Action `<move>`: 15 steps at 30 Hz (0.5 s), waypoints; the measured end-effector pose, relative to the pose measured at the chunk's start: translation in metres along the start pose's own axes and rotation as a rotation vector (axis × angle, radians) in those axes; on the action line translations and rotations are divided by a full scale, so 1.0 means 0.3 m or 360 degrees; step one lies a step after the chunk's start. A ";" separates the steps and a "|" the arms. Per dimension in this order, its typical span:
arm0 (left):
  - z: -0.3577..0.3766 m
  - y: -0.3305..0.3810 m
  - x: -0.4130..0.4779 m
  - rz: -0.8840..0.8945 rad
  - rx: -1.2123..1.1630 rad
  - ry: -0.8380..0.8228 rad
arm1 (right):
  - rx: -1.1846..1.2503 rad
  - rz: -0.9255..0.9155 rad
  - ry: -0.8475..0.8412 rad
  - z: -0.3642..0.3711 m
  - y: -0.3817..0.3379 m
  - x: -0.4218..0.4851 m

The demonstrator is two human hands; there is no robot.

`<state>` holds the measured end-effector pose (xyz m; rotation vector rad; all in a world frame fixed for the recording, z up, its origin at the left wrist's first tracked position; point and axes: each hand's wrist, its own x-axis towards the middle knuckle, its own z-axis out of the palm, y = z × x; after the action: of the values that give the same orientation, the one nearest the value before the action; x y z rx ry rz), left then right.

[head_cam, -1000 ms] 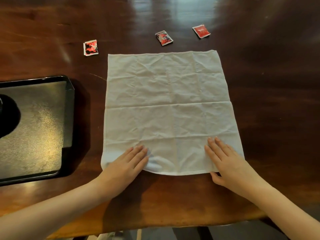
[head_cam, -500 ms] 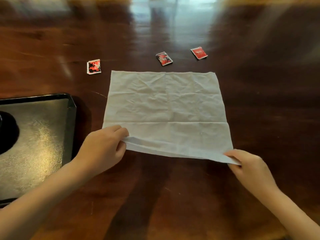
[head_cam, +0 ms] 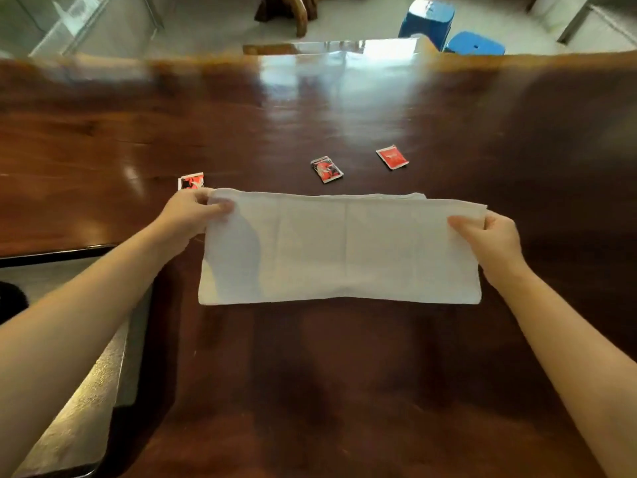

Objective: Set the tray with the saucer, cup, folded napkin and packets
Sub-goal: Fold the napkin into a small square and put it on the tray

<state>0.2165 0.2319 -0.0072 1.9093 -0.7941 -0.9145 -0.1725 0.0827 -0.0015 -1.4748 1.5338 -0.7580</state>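
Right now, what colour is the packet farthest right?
Red with white edges, clearest in the head view.

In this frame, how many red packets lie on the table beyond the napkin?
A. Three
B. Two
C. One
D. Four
A: three packets show past the napkin, one by the left hand, one in the middle, one to the right.

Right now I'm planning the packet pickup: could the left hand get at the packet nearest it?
Probably yes. The left hand sits just short of that packet with bare table between, but its fingers are pinching the napkin corner and must let go first.
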 end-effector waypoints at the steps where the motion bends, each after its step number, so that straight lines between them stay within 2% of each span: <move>1: 0.010 -0.012 0.024 -0.0020 -0.0075 0.0034 | -0.0081 -0.0013 0.0061 0.029 0.001 0.030; 6: 0.068 -0.051 0.138 -0.0013 -0.0230 0.0252 | -0.0312 -0.0145 0.0251 0.146 0.005 0.159; 12: 0.126 -0.096 0.235 0.0004 0.0336 0.0560 | -0.0476 -0.0149 0.0314 0.253 0.032 0.287; 15: 0.146 -0.131 0.254 0.0021 0.0427 0.0632 | -0.0530 -0.0118 0.0342 0.281 0.051 0.316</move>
<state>0.2274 0.1699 -0.0800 2.2206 -0.7118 -0.4094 -0.0993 0.0023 -0.0687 -1.7456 1.8448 -0.7498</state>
